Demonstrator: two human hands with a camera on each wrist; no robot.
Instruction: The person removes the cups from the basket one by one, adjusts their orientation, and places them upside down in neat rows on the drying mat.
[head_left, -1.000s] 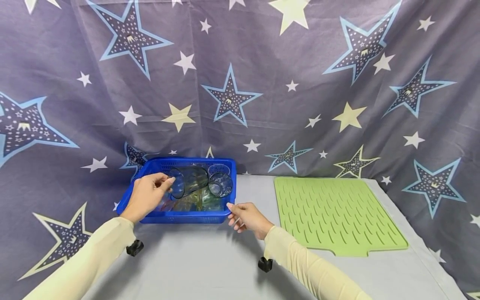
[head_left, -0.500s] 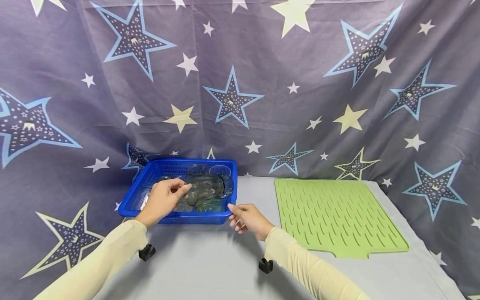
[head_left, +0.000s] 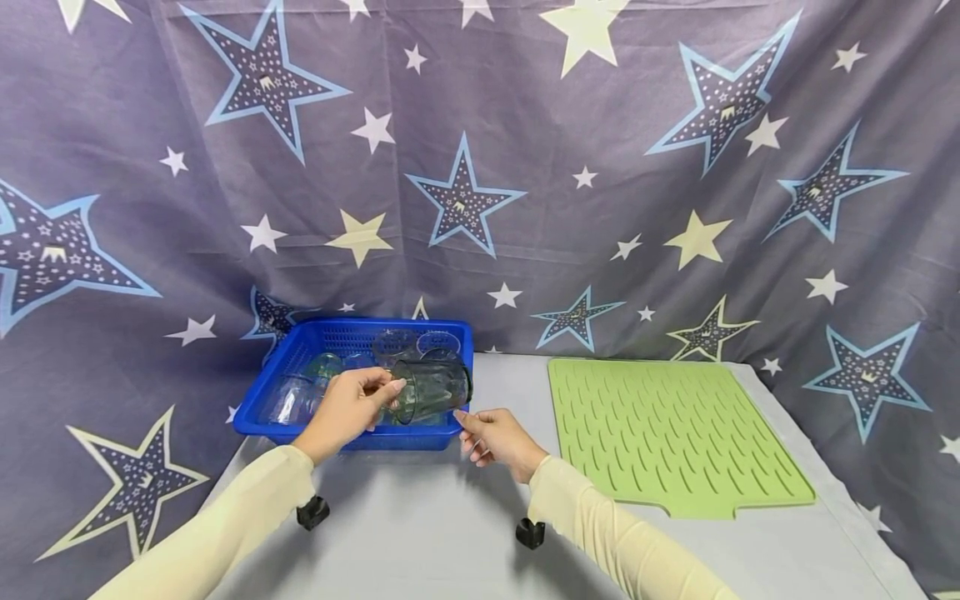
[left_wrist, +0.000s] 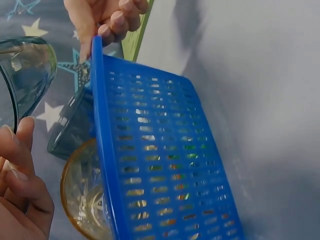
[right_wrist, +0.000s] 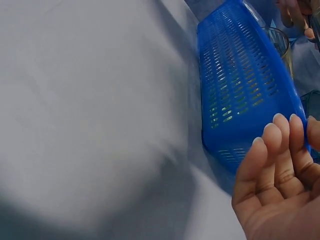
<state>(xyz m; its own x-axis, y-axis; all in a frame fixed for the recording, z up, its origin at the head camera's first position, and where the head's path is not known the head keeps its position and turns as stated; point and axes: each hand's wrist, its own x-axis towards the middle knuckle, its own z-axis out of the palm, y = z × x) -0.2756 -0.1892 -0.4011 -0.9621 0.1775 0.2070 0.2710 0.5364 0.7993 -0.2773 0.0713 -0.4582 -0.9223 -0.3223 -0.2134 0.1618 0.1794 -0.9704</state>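
Smoky glass (head_left: pixel 432 392) lies sideways in left fingers (head_left: pixel 386 392) near basket's edge (head_left: pixel 405 432).

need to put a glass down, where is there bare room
Bare table lies before the blue basket, between the sleeves, and in the strip between basket and green mat, beyond the right hand. The mat is bare too. The basket is crowded with glasses.

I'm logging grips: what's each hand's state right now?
Left hand: holding a tinted glass by its rim.
Right hand: pinching the rim of the blue basket.
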